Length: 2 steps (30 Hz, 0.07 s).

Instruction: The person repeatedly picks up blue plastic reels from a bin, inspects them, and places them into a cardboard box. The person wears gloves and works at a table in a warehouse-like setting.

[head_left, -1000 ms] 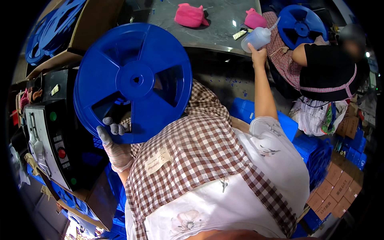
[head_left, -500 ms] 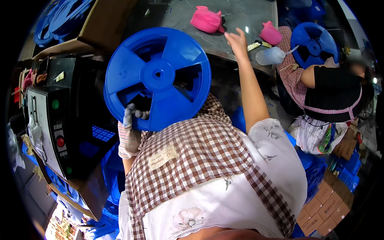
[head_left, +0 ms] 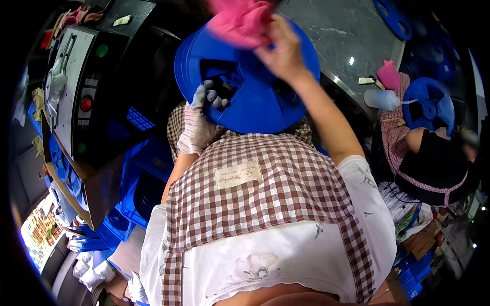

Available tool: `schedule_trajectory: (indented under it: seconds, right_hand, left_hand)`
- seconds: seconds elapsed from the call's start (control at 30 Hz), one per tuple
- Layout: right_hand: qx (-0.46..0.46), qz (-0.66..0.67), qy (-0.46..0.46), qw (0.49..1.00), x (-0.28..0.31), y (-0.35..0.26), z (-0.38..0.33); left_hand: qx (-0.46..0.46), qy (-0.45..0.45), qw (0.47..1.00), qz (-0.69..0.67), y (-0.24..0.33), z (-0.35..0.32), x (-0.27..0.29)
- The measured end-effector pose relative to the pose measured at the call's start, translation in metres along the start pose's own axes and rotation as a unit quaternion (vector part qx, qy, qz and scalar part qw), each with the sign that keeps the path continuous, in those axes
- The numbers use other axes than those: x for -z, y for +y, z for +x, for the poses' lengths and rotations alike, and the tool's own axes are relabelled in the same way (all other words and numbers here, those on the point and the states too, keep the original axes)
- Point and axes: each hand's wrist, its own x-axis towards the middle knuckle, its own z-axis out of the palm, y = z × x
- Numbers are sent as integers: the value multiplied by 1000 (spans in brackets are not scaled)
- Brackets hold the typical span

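Left hand, gloved, clamping blue reel by spoke opening | right hand, newly arrived from worktop, pressing gripped pink cloth onto reel – wiping beginning.

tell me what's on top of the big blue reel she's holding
A pink cloth lies on the blue reel, pressed by the right hand. Left hand fingers hook through a cutout. The hub is covered.
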Motion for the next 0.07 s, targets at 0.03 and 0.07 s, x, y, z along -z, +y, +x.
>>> schedule_trajectory:
  seconds: [0.03, 0.07]
  right_hand:
    - [89, -36, -5, 995, -17, -12, 1]
    - [120, -54, -34, 991, -32, -21, 1]
  left_hand:
    - [3, -18, 1000, 2, -1, 6, -1]
    - [24, -19, 999, 6, 0, 7, 2]
